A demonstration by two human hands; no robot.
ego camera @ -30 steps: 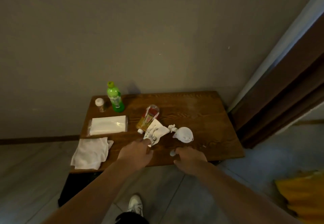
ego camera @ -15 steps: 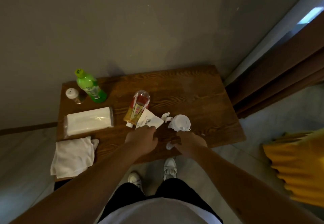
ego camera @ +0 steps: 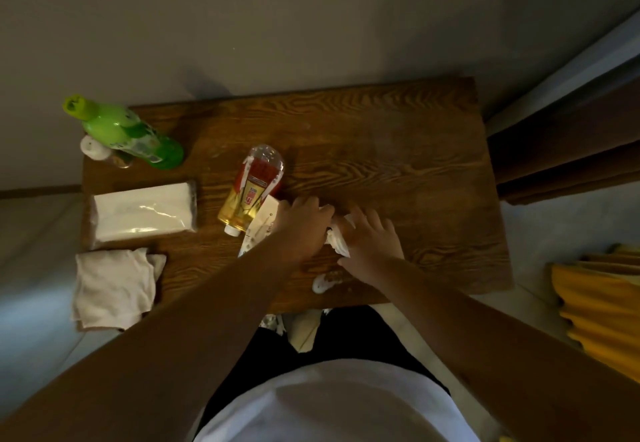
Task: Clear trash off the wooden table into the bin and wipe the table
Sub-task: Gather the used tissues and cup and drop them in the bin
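Filling the middle of the view is the wooden desk (ego camera: pixel 398 151), standing against a plain wall, and every place below is being given from it. Beyond the desk's right edge a yellow cloth (ego camera: pixel 599 306) is lying on the floor. On the desk's left side a clear-wrapped pack of tissues (ego camera: pixel 143 211) is lying flat, and nearer the person, at the front left corner, a folded white rag (ego camera: pixel 112 287) is hanging partly over the desk's edge. At the back left corner a green bottle (ego camera: pixel 126 132) is standing with a small white-capped jar (ego camera: pixel 95 149) just beside it. Near the desk's middle a clear bottle with a red and yellow label (ego camera: pixel 251 190) is lying on its side, its white cap pointing toward the person. A white paper wrapper (ego camera: pixel 259 230) is lying against that bottle's near end, partly under the left hand (ego camera: pixel 303 228). That hand is resting knuckles-up, its grip curled over the wrapper's edge; whether it is actually pinching anything cannot be told. The right hand (ego camera: pixel 372 246) is lying just beside it with fingers spread, its grip pressing on crumpled white trash (ego camera: pixel 337 242) between the two hands. A small white scrap (ego camera: pixel 323 282) is sitting near the desk's front edge, just below the right wrist.
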